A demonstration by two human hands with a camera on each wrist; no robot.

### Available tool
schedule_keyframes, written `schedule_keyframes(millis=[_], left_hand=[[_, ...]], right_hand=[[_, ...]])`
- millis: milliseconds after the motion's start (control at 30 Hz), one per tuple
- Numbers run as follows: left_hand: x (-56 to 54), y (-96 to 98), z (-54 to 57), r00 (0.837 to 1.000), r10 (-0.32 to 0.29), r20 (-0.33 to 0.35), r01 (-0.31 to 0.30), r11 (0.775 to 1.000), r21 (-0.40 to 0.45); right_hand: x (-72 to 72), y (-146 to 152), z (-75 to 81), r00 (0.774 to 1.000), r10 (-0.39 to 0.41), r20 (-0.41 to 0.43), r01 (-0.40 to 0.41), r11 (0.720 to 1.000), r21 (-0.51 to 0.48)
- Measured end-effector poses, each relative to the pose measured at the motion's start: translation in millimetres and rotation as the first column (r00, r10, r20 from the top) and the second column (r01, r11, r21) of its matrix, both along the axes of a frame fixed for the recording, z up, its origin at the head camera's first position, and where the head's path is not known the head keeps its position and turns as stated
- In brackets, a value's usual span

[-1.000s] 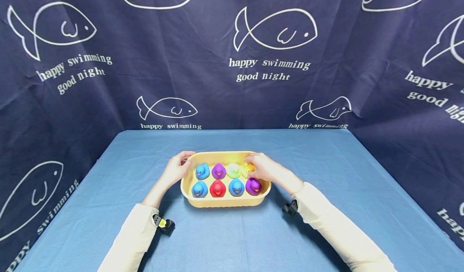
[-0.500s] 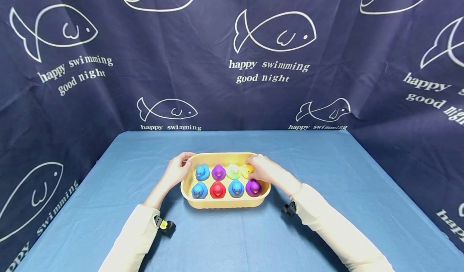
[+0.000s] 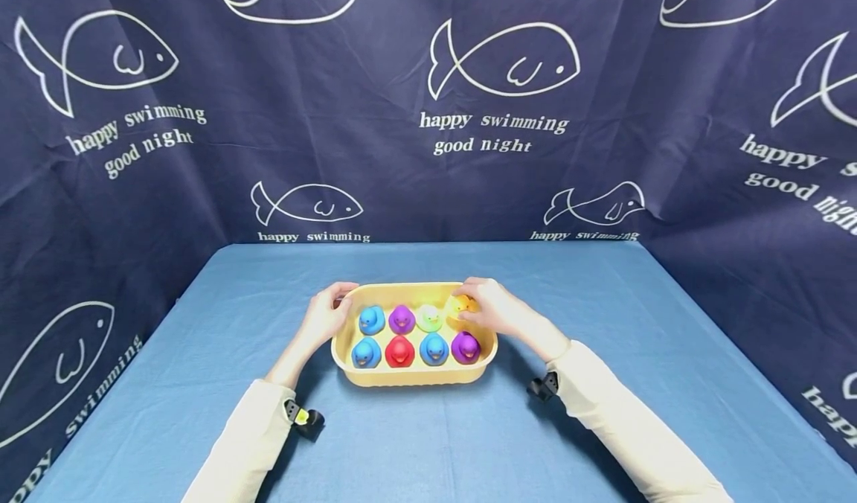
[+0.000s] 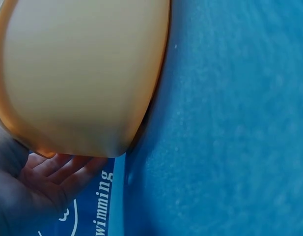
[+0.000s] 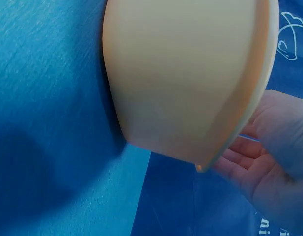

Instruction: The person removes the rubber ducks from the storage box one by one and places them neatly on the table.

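A pale yellow oblong plastic tub (image 3: 415, 376) stands on the table and holds two rows of rubber ducks. My left hand (image 3: 326, 315) grips the tub's left end, thumb at the rim; in the left wrist view its fingers (image 4: 75, 172) lie against the outside wall. My right hand (image 3: 494, 307) reaches over the right end and pinches an orange-yellow duck (image 3: 460, 306) in the back corner, partly covered by the fingers. Beside it sit a pale green duck (image 3: 429, 318) and a purple duck (image 3: 465, 347). The tub's wall hides the right fingertips in the right wrist view.
Other ducks in the tub include a red one (image 3: 399, 352), blue ones (image 3: 366, 353) and a second purple one (image 3: 402, 319). A blue cloth covers the table (image 3: 415, 443). Dark blue fish-print curtains (image 3: 375, 116) hang behind and at both sides.
My right hand has shifted slightly to the right and up with the orange-yellow duck, which sits a little higher. The left hand stays on the tub's end.
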State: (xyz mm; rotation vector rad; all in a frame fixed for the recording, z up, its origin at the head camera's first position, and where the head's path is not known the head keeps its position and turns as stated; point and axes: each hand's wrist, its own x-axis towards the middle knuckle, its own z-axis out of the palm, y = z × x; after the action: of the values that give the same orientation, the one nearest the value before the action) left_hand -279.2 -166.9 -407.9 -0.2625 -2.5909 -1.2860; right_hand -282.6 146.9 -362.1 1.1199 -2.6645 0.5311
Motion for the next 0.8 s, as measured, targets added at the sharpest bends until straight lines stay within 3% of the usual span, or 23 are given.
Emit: schedule_keyframes(millis=[567, 800], left_hand=[[-0.6, 1.9, 2.2, 1.0, 0.027, 0.006, -0.027, 1.0, -0.001], [0.7, 2.6, 1.8, 0.999, 0.033, 0.004, -0.033, 0.999, 0.002]], right_hand=[[1.1, 16, 13.3, 1.0, -0.01, -0.021, 0.008, 0.992, -0.123], [-1.6, 27, 13.1, 0.997, 0.01, -0.076, -0.022, 0.987, -0.16]])
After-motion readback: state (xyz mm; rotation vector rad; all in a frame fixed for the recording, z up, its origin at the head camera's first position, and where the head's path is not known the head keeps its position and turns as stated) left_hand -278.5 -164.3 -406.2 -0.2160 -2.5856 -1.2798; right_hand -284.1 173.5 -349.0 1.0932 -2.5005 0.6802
